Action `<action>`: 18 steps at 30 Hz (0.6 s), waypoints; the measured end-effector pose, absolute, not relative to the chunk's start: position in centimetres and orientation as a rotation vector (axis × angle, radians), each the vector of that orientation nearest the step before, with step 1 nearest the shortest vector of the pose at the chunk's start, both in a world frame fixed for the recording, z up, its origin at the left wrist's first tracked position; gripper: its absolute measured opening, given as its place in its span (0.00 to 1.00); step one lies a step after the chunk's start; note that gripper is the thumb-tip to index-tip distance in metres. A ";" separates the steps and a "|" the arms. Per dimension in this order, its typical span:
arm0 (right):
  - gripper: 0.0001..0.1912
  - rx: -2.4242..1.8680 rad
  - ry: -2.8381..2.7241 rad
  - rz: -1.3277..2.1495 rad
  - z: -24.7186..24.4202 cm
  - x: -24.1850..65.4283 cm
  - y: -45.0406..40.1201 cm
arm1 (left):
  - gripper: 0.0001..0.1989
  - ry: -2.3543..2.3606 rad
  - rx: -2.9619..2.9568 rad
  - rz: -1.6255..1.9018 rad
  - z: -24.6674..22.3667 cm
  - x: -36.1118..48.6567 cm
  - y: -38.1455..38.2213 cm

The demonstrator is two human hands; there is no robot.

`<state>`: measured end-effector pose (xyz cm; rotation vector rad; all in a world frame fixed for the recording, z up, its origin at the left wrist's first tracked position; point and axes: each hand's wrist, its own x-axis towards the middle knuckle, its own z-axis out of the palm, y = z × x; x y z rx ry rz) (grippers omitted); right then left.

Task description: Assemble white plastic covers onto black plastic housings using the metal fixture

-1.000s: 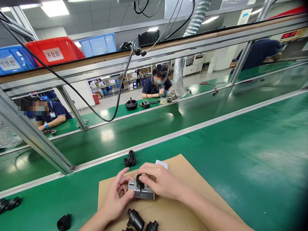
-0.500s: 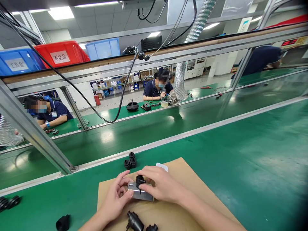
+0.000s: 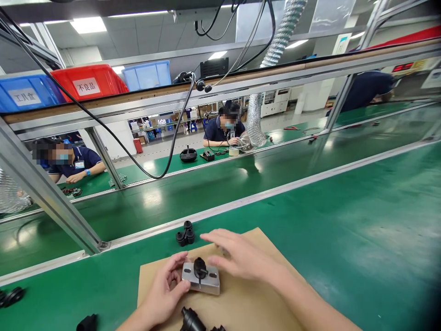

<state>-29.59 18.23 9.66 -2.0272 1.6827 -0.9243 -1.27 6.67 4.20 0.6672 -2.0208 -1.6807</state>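
Observation:
A small grey metal block (image 3: 206, 281) rests on a brown cardboard sheet (image 3: 262, 303) near the table's front edge. A black plastic part (image 3: 200, 268) stands in the block's top. My left hand (image 3: 164, 288) grips the block's left end with thumb and fingers. My right hand (image 3: 237, 256) hovers just right of and above the block, fingers spread, holding nothing. A cluster of black parts (image 3: 185, 233) lies on the green mat beyond the cardboard. Another black part (image 3: 191, 320) lies at the cardboard's near edge.
Loose black parts lie at the left on the green mat (image 3: 12, 295) (image 3: 87, 323). A slanted metal frame post (image 3: 51, 202) rises at the left. Beyond a conveyor belt (image 3: 241, 184), two seated co-workers (image 3: 67, 158) (image 3: 223, 126) work. Red and blue bins (image 3: 86, 82) sit overhead.
My right hand let go of the black part and lifted away to the right, opening its fingers. My left hand stays on the block.

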 end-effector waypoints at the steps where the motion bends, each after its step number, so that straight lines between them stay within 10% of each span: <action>1: 0.27 -1.983 1.803 -0.875 9.8 -30.5 18.4 | 0.33 -2.065 0.671 -1.643 4.0 -1.2 6.7; 18: 0.30 -1.882 1.859 -0.680 8.9 -32.0 17.9 | 0.26 -2.313 0.687 -1.356 4.4 -0.9 6.9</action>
